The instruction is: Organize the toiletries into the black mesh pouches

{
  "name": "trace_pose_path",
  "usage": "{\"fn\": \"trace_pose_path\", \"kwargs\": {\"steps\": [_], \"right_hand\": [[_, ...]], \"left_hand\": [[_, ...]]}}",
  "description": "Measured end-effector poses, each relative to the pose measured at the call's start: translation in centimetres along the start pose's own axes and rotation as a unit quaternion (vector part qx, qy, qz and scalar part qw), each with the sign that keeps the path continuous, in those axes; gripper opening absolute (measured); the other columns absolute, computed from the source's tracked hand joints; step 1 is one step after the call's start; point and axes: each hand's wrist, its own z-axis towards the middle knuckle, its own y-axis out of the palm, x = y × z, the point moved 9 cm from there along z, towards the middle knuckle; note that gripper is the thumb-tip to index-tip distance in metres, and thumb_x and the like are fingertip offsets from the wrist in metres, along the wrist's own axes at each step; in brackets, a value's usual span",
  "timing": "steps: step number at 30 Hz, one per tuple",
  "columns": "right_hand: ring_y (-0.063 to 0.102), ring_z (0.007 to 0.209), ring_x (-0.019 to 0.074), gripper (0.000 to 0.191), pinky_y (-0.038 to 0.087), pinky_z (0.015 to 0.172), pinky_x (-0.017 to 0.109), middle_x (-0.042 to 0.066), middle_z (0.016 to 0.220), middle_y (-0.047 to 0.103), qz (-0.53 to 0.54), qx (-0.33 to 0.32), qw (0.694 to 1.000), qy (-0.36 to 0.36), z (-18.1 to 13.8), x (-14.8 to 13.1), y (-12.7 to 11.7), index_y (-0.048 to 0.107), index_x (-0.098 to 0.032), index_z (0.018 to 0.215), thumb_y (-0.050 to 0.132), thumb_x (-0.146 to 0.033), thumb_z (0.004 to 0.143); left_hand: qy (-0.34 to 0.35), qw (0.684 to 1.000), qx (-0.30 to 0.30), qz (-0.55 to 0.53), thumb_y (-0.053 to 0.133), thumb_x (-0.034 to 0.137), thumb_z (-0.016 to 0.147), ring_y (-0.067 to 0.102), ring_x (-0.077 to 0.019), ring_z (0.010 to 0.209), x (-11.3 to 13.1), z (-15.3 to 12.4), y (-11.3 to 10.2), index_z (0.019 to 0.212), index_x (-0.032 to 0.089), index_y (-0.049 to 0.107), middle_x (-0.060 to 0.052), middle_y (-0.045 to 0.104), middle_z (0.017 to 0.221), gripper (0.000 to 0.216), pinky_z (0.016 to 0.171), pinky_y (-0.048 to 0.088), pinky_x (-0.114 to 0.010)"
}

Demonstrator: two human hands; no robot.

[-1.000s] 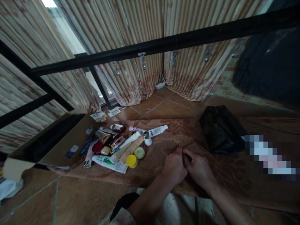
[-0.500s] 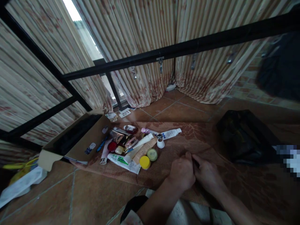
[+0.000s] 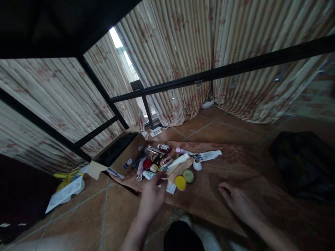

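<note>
My left hand [image 3: 153, 193] is over the near-left side of a pile of toiletries, its thumb and fingers apart. Under its fingers lies a white and green tube [image 3: 148, 175], partly covered. To its right stand a yellow-lidded jar [image 3: 180, 183] and a pale green jar [image 3: 188, 176]. Off to the right, above the brown cloth, is my right hand [image 3: 239, 204]. Its thumb and fingertips come together in a loose curl; whether something small is between them does not show. A beige tube [image 3: 180, 169], a white tube [image 3: 210, 155] and a white silver-topped bottle [image 3: 197, 163] lie or stand between the hands.
An open cardboard box [image 3: 132, 157] with dark contents stands left of the pile. The patterned brown cloth [image 3: 209, 195] covers part of the tiled floor. At right sits a black bag [image 3: 300, 164]. A black metal bar [image 3: 183, 82] crosses before the curtains.
My hands were together over the cloth and are now apart. The left has moved left to the white and green tube; the right stays over the cloth. The view has turned left.
</note>
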Motion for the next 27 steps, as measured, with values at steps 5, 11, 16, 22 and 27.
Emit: {"fn": "trace_pose_path", "kwargs": {"steps": [5,11,16,22,27], "right_hand": [[0.071,0.077,0.0214,0.028,0.050,0.073,0.030,0.004,0.085,0.075,0.009,0.003,1.000,-0.007,-0.2,-0.2,0.4,0.071,-0.026,0.088,0.043,-0.030,0.091],[0.071,0.075,0.0223,0.028,0.049,0.071,0.031,0.005,0.084,0.075,-0.012,-0.001,1.000,-0.011,-0.3,-0.8,0.4,0.073,-0.026,0.089,0.045,-0.030,0.090],[0.071,0.078,0.0234,0.032,0.048,0.073,0.033,0.005,0.088,0.075,-0.044,-0.014,0.999,-0.009,-0.2,-1.2,0.6,0.073,-0.025,0.087,0.042,-0.029,0.093],[0.070,0.081,0.0213,0.032,0.047,0.076,0.032,0.004,0.091,0.074,-0.035,-0.031,0.999,-0.003,0.0,-0.8,0.8,0.072,-0.025,0.090,0.041,-0.028,0.095],[0.069,0.080,0.0211,0.030,0.046,0.076,0.032,0.005,0.089,0.074,-0.026,-0.028,0.999,-0.009,0.0,-0.8,0.8,0.072,-0.024,0.089,0.043,-0.026,0.094]], "left_hand": [[-0.083,0.956,0.106,0.260,0.046,0.035,0.088,0.071,-0.0229,0.098,-6.5,4.1,-13.7,0.118,0.016,0.066,-0.008,0.075,0.108,0.041,0.085,0.055,-0.030],[-0.148,0.904,0.132,0.378,0.047,0.027,0.084,0.065,-0.0382,0.109,-10.3,8.8,-20.2,0.122,0.007,0.064,-0.020,0.071,0.115,0.046,0.092,0.051,-0.047],[-0.151,0.884,0.084,0.435,0.053,0.020,0.078,0.061,-0.0385,0.117,-12.4,12.7,-20.4,0.124,0.004,0.061,-0.024,0.067,0.122,0.049,0.098,0.047,-0.047],[-0.168,0.879,0.039,0.445,0.058,0.015,0.065,0.066,-0.0395,0.107,-15.2,15.6,-20.3,0.102,0.005,0.071,-0.026,0.071,0.108,0.040,0.090,0.052,-0.044],[-0.141,0.888,0.095,0.428,0.056,0.012,0.061,0.071,-0.0342,0.088,-14.3,15.9,-22.3,0.085,0.012,0.073,-0.015,0.076,0.085,0.029,0.076,0.054,-0.039]]}}
